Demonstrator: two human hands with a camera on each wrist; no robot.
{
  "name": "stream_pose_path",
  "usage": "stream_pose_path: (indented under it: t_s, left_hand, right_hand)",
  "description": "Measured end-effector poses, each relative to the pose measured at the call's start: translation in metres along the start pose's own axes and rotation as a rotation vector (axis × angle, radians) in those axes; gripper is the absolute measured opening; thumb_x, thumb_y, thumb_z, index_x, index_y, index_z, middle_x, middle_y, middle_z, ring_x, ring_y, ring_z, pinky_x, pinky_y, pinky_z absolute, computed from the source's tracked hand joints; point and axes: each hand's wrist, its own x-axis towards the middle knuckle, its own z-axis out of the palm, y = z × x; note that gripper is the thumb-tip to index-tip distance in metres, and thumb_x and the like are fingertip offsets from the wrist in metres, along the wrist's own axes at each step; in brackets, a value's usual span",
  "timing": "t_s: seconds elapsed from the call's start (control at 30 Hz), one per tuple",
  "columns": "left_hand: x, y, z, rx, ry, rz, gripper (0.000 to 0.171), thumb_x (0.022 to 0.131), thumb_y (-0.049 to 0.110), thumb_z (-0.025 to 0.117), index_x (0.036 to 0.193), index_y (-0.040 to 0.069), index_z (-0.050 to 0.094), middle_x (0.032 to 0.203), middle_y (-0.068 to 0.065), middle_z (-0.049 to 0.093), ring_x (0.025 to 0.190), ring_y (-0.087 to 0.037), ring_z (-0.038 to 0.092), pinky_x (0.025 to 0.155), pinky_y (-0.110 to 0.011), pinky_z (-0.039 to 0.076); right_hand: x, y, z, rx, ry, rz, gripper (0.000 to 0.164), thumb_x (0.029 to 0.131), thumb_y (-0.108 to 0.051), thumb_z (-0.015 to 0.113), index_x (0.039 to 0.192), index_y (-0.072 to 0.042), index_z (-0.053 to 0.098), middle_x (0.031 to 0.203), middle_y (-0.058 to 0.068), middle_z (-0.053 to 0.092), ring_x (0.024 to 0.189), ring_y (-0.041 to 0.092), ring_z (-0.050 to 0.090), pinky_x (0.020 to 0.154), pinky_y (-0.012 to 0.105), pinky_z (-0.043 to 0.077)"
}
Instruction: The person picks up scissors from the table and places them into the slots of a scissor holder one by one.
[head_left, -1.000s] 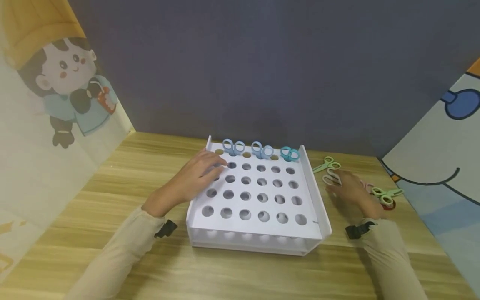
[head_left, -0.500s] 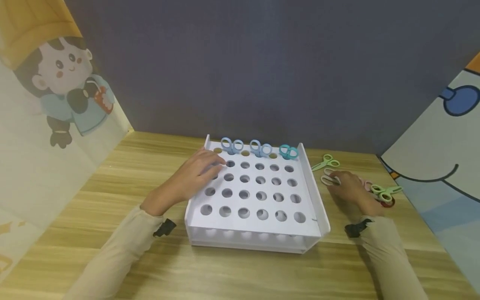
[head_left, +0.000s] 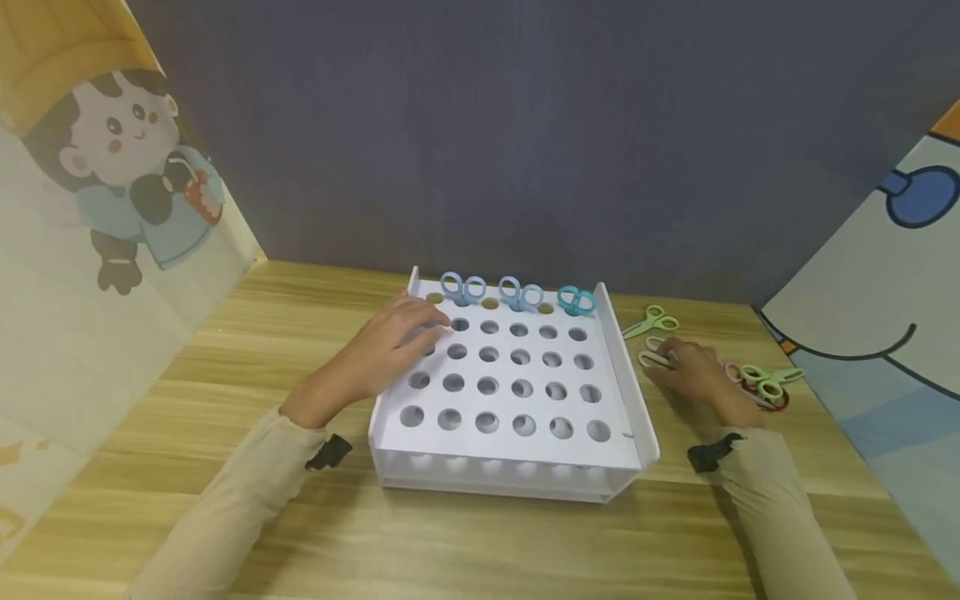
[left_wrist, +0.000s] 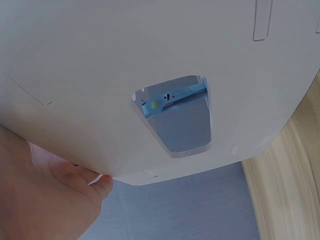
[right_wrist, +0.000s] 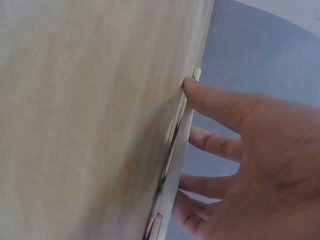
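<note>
A white rack (head_left: pixel 506 447) with rows of round holes stands on the table. My left hand (head_left: pixel 390 348) rests over its left side wall, thumb and index finger lying on the perforated top. In the left wrist view, that wall (left_wrist: pixel 90 65) has an opening showing a blue scissors blade (left_wrist: pixel 175 97). My right hand (head_left: pixel 688 371) pinches white-handled scissors (head_left: pixel 642 358) lying right of the rack, covering part of them. Seen edge-on in the right wrist view, they run between thumb and curled fingers. Two pairs of light blue scissors (head_left: pixel 463 292) and one teal pair (head_left: pixel 576 302) stand in the back row.
Green scissors (head_left: pixel 654 319) lie close beside the rack's right wall. Further right, another green pair (head_left: pixel 771 385) overlaps pink (head_left: pixel 732 372) and red scissors (head_left: pixel 783 400). A dark partition (head_left: pixel 510 150) rises behind the table, with decorated walls at both sides.
The right hand has drawn slightly left with the white-handled scissors, and more of the pink scissors shows behind it. The left hand stays on the rack. The head view has shifted a little.
</note>
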Motion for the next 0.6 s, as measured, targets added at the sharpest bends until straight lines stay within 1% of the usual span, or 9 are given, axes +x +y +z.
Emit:
stream_pose_path:
  t_s: [0.07,0.13,0.2,0.3,0.37,0.4,0.53,0.6]
  left_hand:
    - [0.000,0.000,0.000,-0.001,0.000,0.001,0.031,0.102,0.026,0.048,0.120,0.009,0.067,0.138,-0.012,0.058,0.138,-0.032,0.042,0.125,-0.043,0.009]
    - [0.000,-0.001,0.000,-0.003,0.001,0.002,0.031,0.102,0.026,0.048,0.120,0.009,0.067,0.138,-0.012,0.058,0.138,-0.032,0.043,0.125,-0.043,0.009]
    - [0.000,-0.001,0.000,-0.003,0.003,0.005,0.030,0.102,0.025,0.048,0.119,0.009,0.067,0.137,-0.011,0.059,0.138,-0.032,0.043,0.125,-0.044,0.010]
    - [0.000,-0.001,0.000,-0.003,0.003,0.006,0.030,0.102,0.026,0.048,0.119,0.009,0.067,0.136,-0.011,0.059,0.138,-0.032,0.042,0.125,-0.044,0.010]
    - [0.000,-0.001,0.000,-0.001,0.002,0.006,0.031,0.102,0.026,0.048,0.120,0.009,0.067,0.136,-0.011,0.059,0.138,-0.032,0.042,0.124,-0.045,0.010]
    - [0.000,-0.001,0.000,0.000,0.003,0.006,0.030,0.102,0.026,0.048,0.119,0.009,0.067,0.137,-0.011,0.059,0.139,-0.032,0.041,0.124,-0.045,0.011]
    - [0.000,-0.001,0.001,0.003,0.003,0.007,0.030,0.102,0.025,0.049,0.119,0.009,0.067,0.136,-0.011,0.059,0.138,-0.032,0.043,0.124,-0.044,0.010]
    - [0.000,-0.001,0.001,0.003,0.004,0.008,0.030,0.102,0.025,0.049,0.118,0.009,0.068,0.135,-0.011,0.060,0.137,-0.031,0.044,0.125,-0.043,0.010]
  right_hand:
    - [0.000,0.001,0.000,0.011,-0.008,0.004,0.045,0.093,-0.033,0.068,0.116,0.005,0.057,0.112,0.032,0.063,0.102,0.056,0.056,0.080,0.064,0.045]
    - [0.000,0.002,-0.001,0.021,-0.013,0.000,0.045,0.093,-0.033,0.069,0.115,0.004,0.057,0.110,0.030,0.064,0.098,0.051,0.058,0.077,0.060,0.047]
    - [0.000,0.003,-0.002,0.037,-0.020,-0.003,0.044,0.092,-0.033,0.071,0.114,0.004,0.059,0.099,0.026,0.064,0.089,0.044,0.058,0.071,0.052,0.048]
    - [0.000,0.003,-0.005,0.058,-0.015,0.006,0.045,0.089,-0.035,0.074,0.111,0.002,0.061,0.090,0.019,0.062,0.080,0.033,0.055,0.062,0.040,0.044]
    - [-0.001,0.003,-0.008,0.066,-0.001,0.022,0.048,0.088,-0.040,0.074,0.112,0.000,0.063,0.088,0.017,0.061,0.077,0.029,0.053,0.059,0.034,0.040]
    - [-0.002,0.003,-0.010,0.067,0.013,0.030,0.049,0.088,-0.043,0.074,0.112,-0.001,0.064,0.091,0.017,0.063,0.077,0.028,0.054,0.059,0.032,0.040]
    - [-0.003,0.001,-0.018,0.091,0.068,0.043,0.053,0.088,-0.048,0.073,0.112,-0.002,0.066,0.094,0.019,0.063,0.077,0.028,0.054,0.057,0.031,0.042]
    - [-0.005,-0.002,-0.022,0.102,0.101,0.028,0.051,0.088,-0.048,0.072,0.111,-0.002,0.067,0.098,0.022,0.064,0.080,0.031,0.057,0.060,0.036,0.046]
